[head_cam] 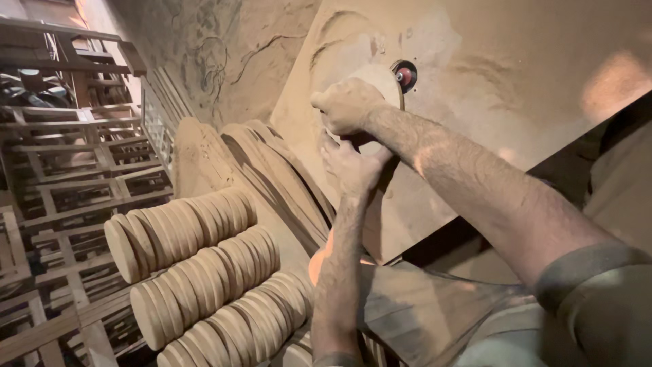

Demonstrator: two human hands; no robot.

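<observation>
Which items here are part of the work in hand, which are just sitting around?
In hand:
right hand
left hand
wooden disc, held by both
red-hubbed spindle
dusty machine table

Lying about:
rows of stacked discs
larger leaning boards
wooden frames

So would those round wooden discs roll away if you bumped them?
Probably: the discs stand on edge in leaning rows, so a loose one might roll or tip. They look stiff and solid, unlikely to bend. Dust covers them, so they may feel a little slippery.
</observation>
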